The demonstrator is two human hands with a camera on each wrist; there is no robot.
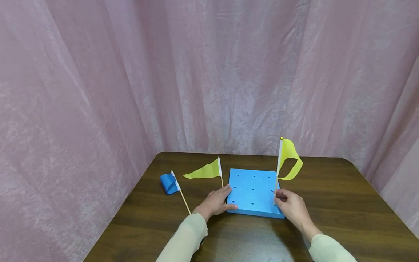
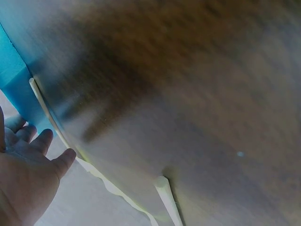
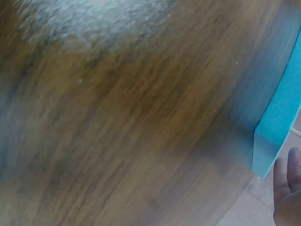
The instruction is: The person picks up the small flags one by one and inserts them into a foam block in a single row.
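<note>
From the head view I read no writing anywhere. My left hand (image 1: 216, 203) rests flat, fingers relaxed, against the near-left edge of the square blue foam block with holes (image 1: 253, 193) on the dark wooden bench (image 1: 343, 203). My right hand (image 1: 292, 207) pinches the thin stick of the upright yellow paper flag (image 1: 288, 158) at the block's right side. Left wrist view: spread fingers (image 2: 44, 141) beside the block. Right wrist view: blurred, only fingertips (image 3: 287, 188) by the block's corner.

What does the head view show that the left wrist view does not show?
Only the head view shows the right hand pinching the upright yellow flag, the rolled blue flag and the pink curtain. Only the left wrist view shows the table's underside-like blur close up. Both show the left hand, the blue foam block, the wooden table and the lying yellow flag.
</note>
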